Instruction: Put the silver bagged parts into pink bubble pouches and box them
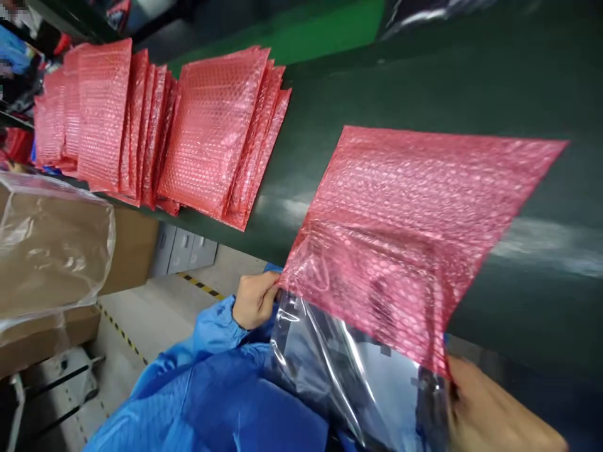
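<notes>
A pink bubble-wrap bag (414, 188) lies over the dark green table, its mouth toward my body. Partly inside it is a flat item in a shiny, clear-to-grey plastic bag (348, 370); the near half sticks out over the table edge. My left hand (255, 300) is closed, pinching the left corner of the bubble-wrap bag's mouth. At the right corner of the mouth, my right hand (494, 408) is closed too, its fingers partly hidden behind the bags. What exactly the plastic bag contains I cannot make out.
Stacks of filled pink bubble-wrap bags (211, 132) lie leaning on the table (325, 94) to the left, with more bags (103, 119) behind. Cardboard boxes (127, 251) with a clear liner stand at lower left, near a grey cabinet (183, 248) and floor tape.
</notes>
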